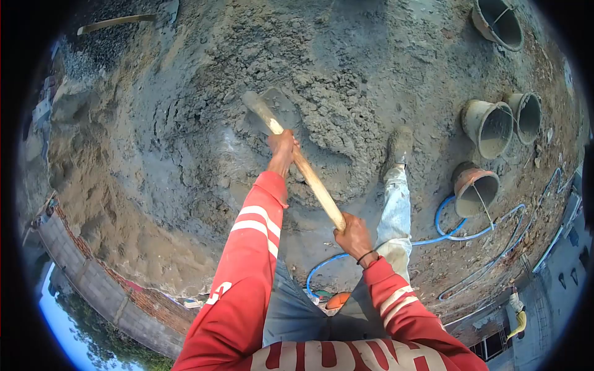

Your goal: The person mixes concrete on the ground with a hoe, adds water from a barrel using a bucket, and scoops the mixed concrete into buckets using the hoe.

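My left hand (pixel 283 147) grips the pale wooden handle of a hoe (pixel 314 182) near its head. Lower down, my right hand (pixel 356 237), with a dark band at the wrist, is wrapped round the handle's near end. The hoe slants up and to the left, its grey-coated blade partly sunk in the wet mortar. A heap of lumpy grey mortar (pixel 337 114) lies just right of the blade. Both of my sleeves are red with white stripes.
Several mortar-stained buckets stand on the right, one reddish bucket (pixel 475 190) nearest. A blue hose (pixel 427 242) winds past my legs. Brown sand (pixel 111 216) lies left, before a block wall (pixel 105 294). Another wooden-handled tool (pixel 117 23) rests top left. A person (pixel 517 315) is at lower right.
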Motion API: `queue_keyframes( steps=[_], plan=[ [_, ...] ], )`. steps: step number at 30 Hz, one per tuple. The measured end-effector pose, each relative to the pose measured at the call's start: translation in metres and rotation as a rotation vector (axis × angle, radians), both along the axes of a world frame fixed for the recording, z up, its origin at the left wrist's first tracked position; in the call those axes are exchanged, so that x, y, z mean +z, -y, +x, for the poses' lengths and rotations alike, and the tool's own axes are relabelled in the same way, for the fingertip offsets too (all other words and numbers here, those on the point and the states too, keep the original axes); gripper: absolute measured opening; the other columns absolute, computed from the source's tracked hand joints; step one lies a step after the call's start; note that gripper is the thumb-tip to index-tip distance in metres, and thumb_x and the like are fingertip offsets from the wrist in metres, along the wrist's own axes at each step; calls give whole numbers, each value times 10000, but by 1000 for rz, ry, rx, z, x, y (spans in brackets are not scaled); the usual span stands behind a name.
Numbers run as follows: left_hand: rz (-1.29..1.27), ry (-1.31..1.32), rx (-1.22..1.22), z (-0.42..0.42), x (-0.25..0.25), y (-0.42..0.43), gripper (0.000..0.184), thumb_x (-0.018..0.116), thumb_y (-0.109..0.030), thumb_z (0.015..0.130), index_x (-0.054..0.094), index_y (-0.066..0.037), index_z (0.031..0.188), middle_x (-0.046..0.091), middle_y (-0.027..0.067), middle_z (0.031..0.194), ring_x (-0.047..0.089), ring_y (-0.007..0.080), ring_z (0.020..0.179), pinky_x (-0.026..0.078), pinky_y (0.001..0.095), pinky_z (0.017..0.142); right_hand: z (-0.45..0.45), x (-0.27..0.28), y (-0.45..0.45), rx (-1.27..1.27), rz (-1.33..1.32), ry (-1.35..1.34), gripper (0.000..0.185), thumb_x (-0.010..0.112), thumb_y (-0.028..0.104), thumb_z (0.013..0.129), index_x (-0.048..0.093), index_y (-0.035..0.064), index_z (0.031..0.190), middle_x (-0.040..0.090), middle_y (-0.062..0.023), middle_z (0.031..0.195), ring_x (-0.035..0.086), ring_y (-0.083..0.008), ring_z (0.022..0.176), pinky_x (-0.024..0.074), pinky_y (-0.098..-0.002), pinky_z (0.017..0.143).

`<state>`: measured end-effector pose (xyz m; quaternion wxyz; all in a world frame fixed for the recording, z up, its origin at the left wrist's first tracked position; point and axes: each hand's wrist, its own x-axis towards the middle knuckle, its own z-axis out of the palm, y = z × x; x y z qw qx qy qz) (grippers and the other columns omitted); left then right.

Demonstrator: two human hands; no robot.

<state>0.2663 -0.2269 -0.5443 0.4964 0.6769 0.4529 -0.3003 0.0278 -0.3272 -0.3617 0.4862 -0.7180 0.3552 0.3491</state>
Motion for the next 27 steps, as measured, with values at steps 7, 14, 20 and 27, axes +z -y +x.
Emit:
queue_keyframes(
  steps=[7, 14, 20, 27],
  plan=[
    [-198, 265, -122, 109, 79, 43, 98, 598, -23, 886, 510, 3, 853, 512, 34, 648, 491, 114, 484, 447, 286, 414, 68, 11, -9, -70, -117, 184, 374, 654, 117, 745, 598, 43, 1107, 663, -250, 829, 640, -460, 795, 526, -526, 709],
    [-73, 215, -553, 44, 36, 117, 116, 596, -43, 798, 584, 72, 788, 571, 103, 574, 569, 195, 445, 448, 345, 405, 32, 4, -23, -308, -124, 96, 339, 637, 68, 744, 601, -10, 1073, 629, -225, 718, 626, -437, 680, 495, -478, 642],
    [-32, -120, -492, -51, 7, 54, 131, 612, -31, 784, 607, 83, 722, 598, 131, 575, 584, 213, 428, 454, 362, 390, -5, 48, -64, -428, 73, -291, 216, 617, 57, 749, 575, -9, 951, 539, -113, 619, 569, -275, 587, 486, -417, 594],
    [-132, -180, -43, -131, 31, -75, 131, 647, -66, 836, 560, 19, 788, 539, 57, 584, 535, 163, 436, 458, 325, 378, -79, 92, -109, 99, -99, -124, 270, 672, 129, 728, 587, 35, 966, 641, -230, 776, 632, -447, 744, 506, -504, 660]
  ],
)
